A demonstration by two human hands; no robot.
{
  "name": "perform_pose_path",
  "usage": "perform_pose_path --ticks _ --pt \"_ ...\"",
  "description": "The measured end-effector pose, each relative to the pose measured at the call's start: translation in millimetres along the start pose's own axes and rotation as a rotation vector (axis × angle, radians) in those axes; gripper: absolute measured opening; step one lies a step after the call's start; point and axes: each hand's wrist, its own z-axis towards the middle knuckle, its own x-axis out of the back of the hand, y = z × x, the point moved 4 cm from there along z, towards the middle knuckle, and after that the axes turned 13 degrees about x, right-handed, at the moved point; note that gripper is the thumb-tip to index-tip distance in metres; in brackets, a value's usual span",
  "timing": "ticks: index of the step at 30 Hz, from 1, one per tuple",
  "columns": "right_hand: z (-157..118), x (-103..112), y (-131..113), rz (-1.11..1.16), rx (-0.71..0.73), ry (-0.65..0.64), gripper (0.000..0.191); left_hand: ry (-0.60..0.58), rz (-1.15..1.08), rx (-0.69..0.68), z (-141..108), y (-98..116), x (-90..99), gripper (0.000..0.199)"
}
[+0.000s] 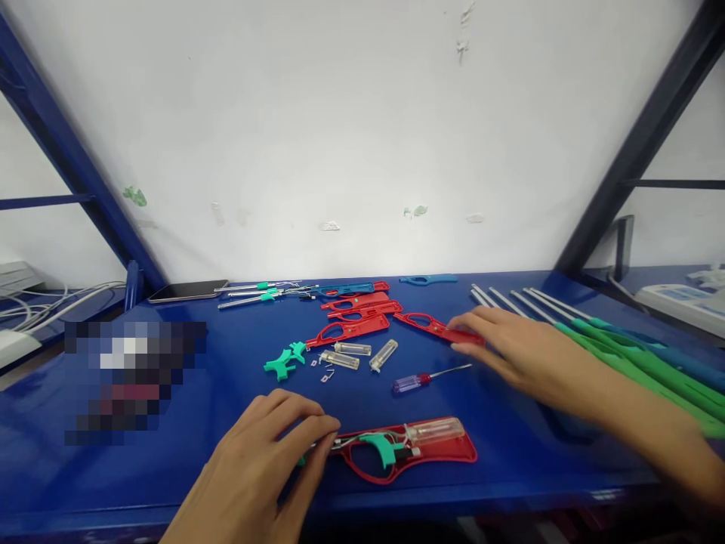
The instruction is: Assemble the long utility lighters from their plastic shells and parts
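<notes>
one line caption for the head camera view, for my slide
Left hand pinching the narrow end of a red shell fitted with parts, right hand at another red shell beyond a screwdriver.

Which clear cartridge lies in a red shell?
The front clear cartridge, in the red shell at the left hand; three others lie loose on the table.

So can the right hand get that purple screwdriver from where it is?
Probably yes: the purple-handled screwdriver lies close by, with nothing on top of it. The right hand has its fingers at a red lighter casing half, though, so it might need to leave that first.
</notes>
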Motion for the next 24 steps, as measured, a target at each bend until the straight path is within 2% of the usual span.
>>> perform_pose_path --ticks 3,8,11,13,16,19,22,24 --pt "2 -14 6 -0.087 0.022 -0.055 0.048 0.003 0.001 -0.009 0 -1 -0.5 0.024" --pt "15 -31 23 -0.11 0.054 -0.129 0.036 0.031 0.007 -0.018 2 -1 0.7 0.023" --pt "17 -27 26 -0.13 0.045 -0.109 0.036 0.058 -0.006 -0.014 2 0 2.4 0.021" --pt "14 -15 22 -0.143 0.029 -0.074 0.039 0.09 -0.015 0.005 1 -1 4.0 0.02" --pt "2 10 2 -0.095 0.016 0.006 0.041 0.165 0.003 0.061 -1 -4 6.0 0.026" --pt "-18 30 -33 0.14 0.013 0.111 0.033 0.231 0.036 0.074 -7 -2 4.9 0.045" --pt "-37 29 -69 0.241 0.073 0.102 0.036 0.225 0.064 0.033 -16 1 2.0 0.057" --pt "-45 23 -84 0.27 0.064 0.097 0.035 0.168 0.077 -0.011 -22 1 0.9 0.059"
